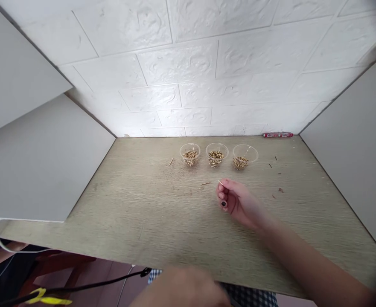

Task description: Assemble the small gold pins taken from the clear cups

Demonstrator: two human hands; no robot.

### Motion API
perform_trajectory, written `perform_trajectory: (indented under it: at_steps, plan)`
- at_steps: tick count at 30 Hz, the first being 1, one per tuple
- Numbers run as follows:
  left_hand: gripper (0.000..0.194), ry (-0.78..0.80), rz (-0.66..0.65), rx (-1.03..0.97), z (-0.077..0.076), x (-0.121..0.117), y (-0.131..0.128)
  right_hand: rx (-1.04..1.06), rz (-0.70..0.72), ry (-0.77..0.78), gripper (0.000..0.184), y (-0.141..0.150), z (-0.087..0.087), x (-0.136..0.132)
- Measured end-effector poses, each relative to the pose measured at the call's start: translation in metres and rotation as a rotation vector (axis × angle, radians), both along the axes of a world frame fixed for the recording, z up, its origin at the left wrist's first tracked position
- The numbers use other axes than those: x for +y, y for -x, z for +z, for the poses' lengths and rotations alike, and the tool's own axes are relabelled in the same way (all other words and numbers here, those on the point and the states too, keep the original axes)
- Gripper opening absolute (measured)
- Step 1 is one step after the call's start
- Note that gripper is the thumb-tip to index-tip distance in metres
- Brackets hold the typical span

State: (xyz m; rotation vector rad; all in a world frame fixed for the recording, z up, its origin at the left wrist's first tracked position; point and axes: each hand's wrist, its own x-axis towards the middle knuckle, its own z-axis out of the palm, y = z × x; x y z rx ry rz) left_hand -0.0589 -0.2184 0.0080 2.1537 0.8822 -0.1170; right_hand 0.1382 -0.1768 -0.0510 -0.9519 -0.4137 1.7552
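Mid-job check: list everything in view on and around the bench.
plastic cups: three, clear, in a row at the back, holding tan sticks
loose sticks: a few, tan, on the tabletop
dark specks: several, brown, right of the cups
tube: one, red, by the wall
tabletop: one, grey-green, under these
wall panel: one, white, behind
side panels: two, grey, left and right
right hand: one, bare, pinching a thin stick
left hand: one, blurred, at the near edge
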Motion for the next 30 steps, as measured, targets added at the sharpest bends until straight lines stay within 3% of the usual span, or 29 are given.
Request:
perform_trajectory:
  at_steps: [2, 5, 7, 10, 14, 23, 30]
  plan:
    - [0.029, -0.147, 0.193, 0.073, 0.004, 0.022, -0.007, -0.015, -0.043, -0.003, 0.024, -0.003, -0.001, 0.002]
    - [0.032, -0.479, 0.531, 0.151, -0.002, 0.085, -0.013, -0.017, -0.115, -0.013, 0.022, -0.008, -0.001, 0.005]
    - [0.025, -0.63, 0.592, 0.064, -0.018, 0.128, -0.012, -0.02, -0.142, -0.015, 0.022, -0.01, 0.0, 0.006]
    - [0.026, -0.67, 0.645, 0.043, -0.05, 0.167, -0.008, -0.064, -0.139, -0.012, 0.023, -0.011, 0.0, 0.007]
    - [0.026, -0.708, 0.668, 0.105, -0.073, 0.174, -0.007, -0.209, -0.103, -0.025, 0.028, -0.01, -0.002, 0.008]
    - [0.02, -0.679, 0.671, 0.16, -0.069, 0.174, -0.004, -0.295, -0.153, -0.044, 0.028, -0.019, -0.003, 0.013]
    - [0.018, -0.649, 0.511, 0.153, -0.076, 0.172, -0.001, -0.298, -0.138, -0.049, 0.029, -0.018, -0.005, 0.011]
